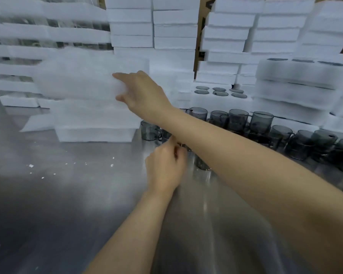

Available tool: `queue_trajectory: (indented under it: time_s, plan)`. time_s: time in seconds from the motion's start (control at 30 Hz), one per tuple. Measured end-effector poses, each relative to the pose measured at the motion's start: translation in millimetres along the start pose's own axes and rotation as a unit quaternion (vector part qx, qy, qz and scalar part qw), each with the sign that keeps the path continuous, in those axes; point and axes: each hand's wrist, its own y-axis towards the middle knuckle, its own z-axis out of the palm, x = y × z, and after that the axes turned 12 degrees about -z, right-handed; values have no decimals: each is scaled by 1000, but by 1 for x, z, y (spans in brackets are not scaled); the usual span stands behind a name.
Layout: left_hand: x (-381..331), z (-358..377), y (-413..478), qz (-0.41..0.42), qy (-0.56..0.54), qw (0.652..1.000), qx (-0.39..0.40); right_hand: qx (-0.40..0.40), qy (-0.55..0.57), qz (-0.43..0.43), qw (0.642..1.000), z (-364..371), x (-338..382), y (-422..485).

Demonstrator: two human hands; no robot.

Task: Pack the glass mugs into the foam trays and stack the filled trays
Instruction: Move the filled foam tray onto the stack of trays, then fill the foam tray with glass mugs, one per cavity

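My right hand [141, 91] reaches across to the left and grips the right edge of a white foam tray [83, 80], which is blurred by motion and sits above a low stack of foam trays [95, 123]. My left hand [166, 167] lies under the right forearm, its fingers curled at a smoky glass mug [202, 165] that the forearm partly hides. More grey glass mugs [261, 121] stand in rows to the right. One mug [149, 131] stands beside the stack. A foam tray filled with mugs [218, 99] lies behind the rows.
The steel table [67, 194] carries white foam crumbs [31, 165]. Tall stacks of foam trays [174, 26] line the back and both sides. At the right, stacked trays [297, 86] hold mugs.
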Motion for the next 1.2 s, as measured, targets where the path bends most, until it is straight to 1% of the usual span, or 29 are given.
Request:
queue_trajectory:
  time_s: [0.03, 0.1, 0.17, 0.23, 0.27, 0.3, 0.37, 0.4, 0.47, 0.5, 0.53, 0.57, 0.6, 0.63, 0.67, 0.7, 0.73, 0.77, 0.8, 0.83, 0.87, 0.93, 0.97, 1.03, 1.07, 1.13, 1.17, 1.2]
  plan:
    - [2, 0, 2, -15, -11, 1000, -10, -35, 5, -8, 999, -14, 9, -13]
    - [5, -2, 8, -68, -78, 994, -20, -112, 31, -24, 993, -42, 27, -53]
    - [4, -5, 12, -129, -131, 982, -33, -187, 20, -48, 981, -72, 42, -108]
    - [7, -8, 13, -207, -169, 961, -67, -230, -24, -65, 971, -95, 50, -170]
    - [10, -11, 12, -255, -197, 944, -72, -238, -45, -61, 968, -103, 50, -200]
    - [14, -13, 11, -292, -238, 924, -63, -238, -63, -51, 968, -108, 50, -227]
    - [19, -20, 13, -317, -340, 883, -62, -207, -87, -27, 974, -111, 48, -272]
    - [20, -25, 14, -335, -380, 860, -66, -176, -93, -18, 980, -111, 47, -290]
    - [16, -33, 11, -382, -430, 815, -64, -82, -91, 15, 992, -107, 42, -316]
    - [11, -36, 5, -391, -430, 812, -52, -39, -75, 50, 995, -105, 40, -324]
    - [7, -37, 0, -389, -404, 827, -29, -18, -56, 79, 995, -102, 38, -329]
    - [3, -37, -6, -381, -362, 851, 1, -17, -34, 91, 995, -101, 36, -331]
    - [1, -38, -10, -369, -319, 872, 34, -40, -3, 91, 995, -100, 34, -331]
    - [-1, -39, -12, -361, -286, 886, 62, -88, 33, 91, 991, -99, 31, -330]
    - [-4, -40, -12, -360, -261, 892, 87, -158, 65, 103, 980, -99, 25, -329]
    - [-7, -41, -11, -365, -244, 892, 107, -234, 90, 134, 959, -101, 16, -329]
    - [-9, -42, -10, -368, -232, 892, 126, -300, 113, 179, 930, -103, 4, -329]
    - [-11, -42, -9, -370, -218, 891, 145, -349, 132, 228, 900, -105, -9, -328]
    - [-13, -41, -9, -369, -204, 891, 165, -375, 144, 275, 874, -107, -22, -328]
    - [-15, -41, -8, -369, -188, 891, 188, -381, 146, 312, 858, -108, -35, -326]
    - [-16, -42, -8, -369, -170, 889, 214, -375, 139, 336, 853, -107, -47, -325]
    - [-17, -49, -8, -366, -122, 880, 278, -349, 117, 351, 861, -103, -65, -319]
    - [-17, -55, -7, -358, -92, 877, 305, -330, 107, 349, 871, -100, -72, -316]
    - [-18, -68, -6, -336, -40, 875, 346, -272, 77, 327, 902, -95, -84, -309]
    - [-18, -75, -5, -327, -34, 868, 371, -236, 66, 309, 919, -94, -88, -306]
    - [-20, -84, -5, -314, -67, 832, 452, -162, 63, 277, 945, -91, -94, -301]
    - [-23, -87, -6, -306, -81, 811, 492, -126, 64, 267, 953, -89, -96, -300]
    - [-25, -88, -7, -296, -85, 797, 519, -95, 62, 263, 958, -87, -97, -299]
